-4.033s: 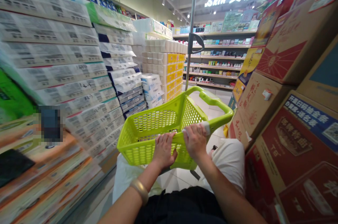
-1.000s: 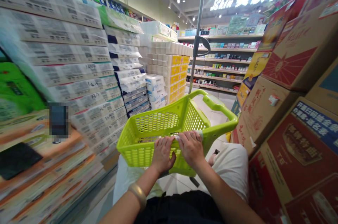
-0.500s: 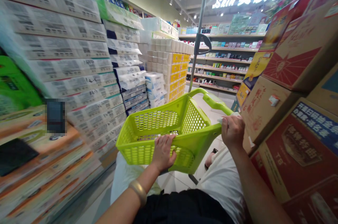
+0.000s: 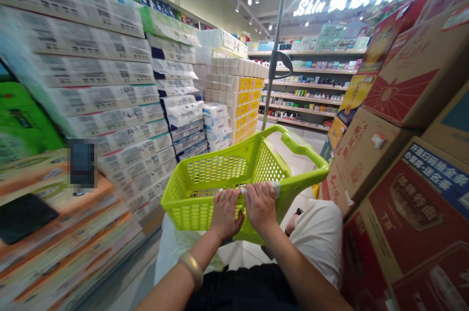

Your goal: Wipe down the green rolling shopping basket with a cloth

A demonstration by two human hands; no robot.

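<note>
A lime-green plastic shopping cart (image 4: 227,166) with a perforated basket stands in front of my lap, turned so that its handle (image 4: 311,154) is at the right. My left hand (image 4: 226,213), with a gold bangle on its wrist, is closed over the basket's near rim. Right beside it, my right hand (image 4: 261,206) also grips that rim. Between the right palm and the rim is a white tissue (image 4: 277,188), whose edge sticks out past the fingers. Most of the tissue is hidden. No items show inside the basket.
Tall stacks of wrapped paper packs (image 4: 110,86) line the left side. Cardboard cartons (image 4: 414,203) are piled close on the right. A metal pole (image 4: 276,32) rises behind the cart. Shelves of small goods (image 4: 311,88) stand at the back. A dark, pixelated object (image 4: 82,163) sits at left.
My right hand has moved left with the white tissue, from the cart's handle end along the near rim to beside my left hand. The left hand and cart have stayed nearly in place.
</note>
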